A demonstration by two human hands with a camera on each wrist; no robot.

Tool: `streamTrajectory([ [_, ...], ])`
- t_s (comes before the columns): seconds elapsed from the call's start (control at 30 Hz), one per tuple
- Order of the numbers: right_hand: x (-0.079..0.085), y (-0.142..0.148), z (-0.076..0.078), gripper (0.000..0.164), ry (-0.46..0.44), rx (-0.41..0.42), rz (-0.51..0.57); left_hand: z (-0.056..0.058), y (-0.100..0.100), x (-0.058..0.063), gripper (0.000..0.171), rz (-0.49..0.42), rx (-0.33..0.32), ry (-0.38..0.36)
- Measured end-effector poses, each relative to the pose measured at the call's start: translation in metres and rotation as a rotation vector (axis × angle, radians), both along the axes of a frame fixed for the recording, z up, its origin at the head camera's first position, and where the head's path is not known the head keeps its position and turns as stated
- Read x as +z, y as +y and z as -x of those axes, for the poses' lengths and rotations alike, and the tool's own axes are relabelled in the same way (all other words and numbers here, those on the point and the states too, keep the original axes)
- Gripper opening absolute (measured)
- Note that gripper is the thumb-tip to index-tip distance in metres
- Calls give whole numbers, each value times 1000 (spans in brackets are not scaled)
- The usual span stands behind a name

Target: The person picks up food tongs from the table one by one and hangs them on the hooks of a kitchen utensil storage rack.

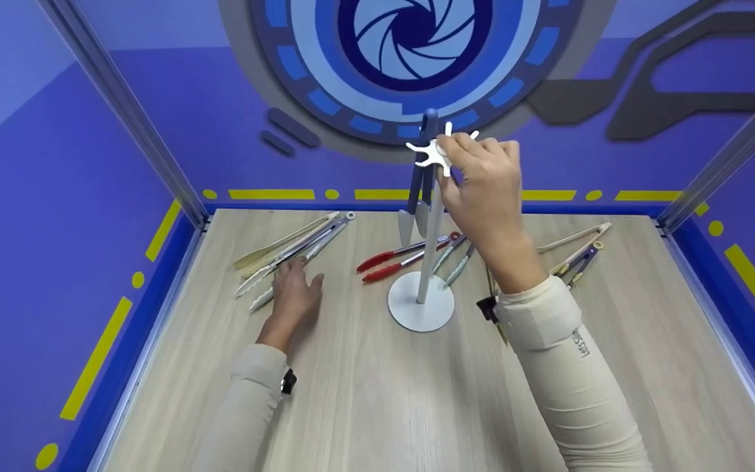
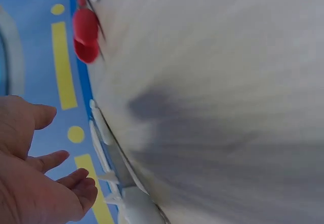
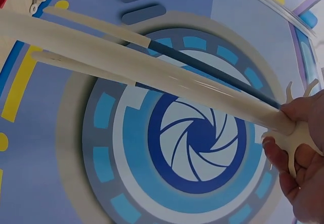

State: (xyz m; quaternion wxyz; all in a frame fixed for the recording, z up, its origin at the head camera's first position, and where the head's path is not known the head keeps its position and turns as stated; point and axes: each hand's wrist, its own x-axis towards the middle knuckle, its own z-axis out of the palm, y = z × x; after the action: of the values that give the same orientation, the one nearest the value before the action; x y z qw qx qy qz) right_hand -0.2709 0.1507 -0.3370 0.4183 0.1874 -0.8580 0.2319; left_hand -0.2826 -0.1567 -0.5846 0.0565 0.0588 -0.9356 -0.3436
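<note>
A white stand (image 1: pixel 427 249) with a ring of hooks (image 1: pixel 434 153) on top rises from a round base (image 1: pixel 407 314). My right hand (image 1: pixel 485 183) grips it at the hooks; the right wrist view shows fingers and thumb around the top of the pole (image 3: pixel 152 75). Dark blue tongs (image 1: pixel 417 187) with pale tips hang from a hook, tips downward. My left hand (image 1: pixel 295 292), fingers extended, is over the grey tongs (image 1: pixel 263 300) at the left. In the left wrist view its fingers are spread apart, holding nothing.
Wooden tongs (image 1: pixel 253 257) lie beside the grey ones. Red-tipped tongs (image 1: pixel 381 259) and mint-green tongs (image 1: pixel 457 271) lie behind the base. Beige tongs (image 1: pixel 577 236) and dark-handled tongs (image 1: pixel 586 262) lie at the right, partly behind my right arm. Blue walls enclose the table (image 1: pixel 364 406).
</note>
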Motion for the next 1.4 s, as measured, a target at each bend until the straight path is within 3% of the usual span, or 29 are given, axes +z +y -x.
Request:
streamTrajectory([
  [0.27,0,3,1,27,-9,6,12,30,-13,-12,64,153,-51,-83],
  [0.5,-3,0,3,26,0,48,34,43,-27,-32,60,196,-47,-112],
  [0.67,-2,2,6,26,-4,97,73,46,-32,-38,59,234,-28,-97],
  [0.87,-3,7,10,26,-12,158,116,46,-36,-36,57,266,-33,-103],
  [1.17,-5,10,14,26,-11,196,130,47,-35,-31,59,288,-55,-157],
  [1.4,-5,10,14,25,-9,195,142,49,-36,-35,53,295,-53,-119],
])
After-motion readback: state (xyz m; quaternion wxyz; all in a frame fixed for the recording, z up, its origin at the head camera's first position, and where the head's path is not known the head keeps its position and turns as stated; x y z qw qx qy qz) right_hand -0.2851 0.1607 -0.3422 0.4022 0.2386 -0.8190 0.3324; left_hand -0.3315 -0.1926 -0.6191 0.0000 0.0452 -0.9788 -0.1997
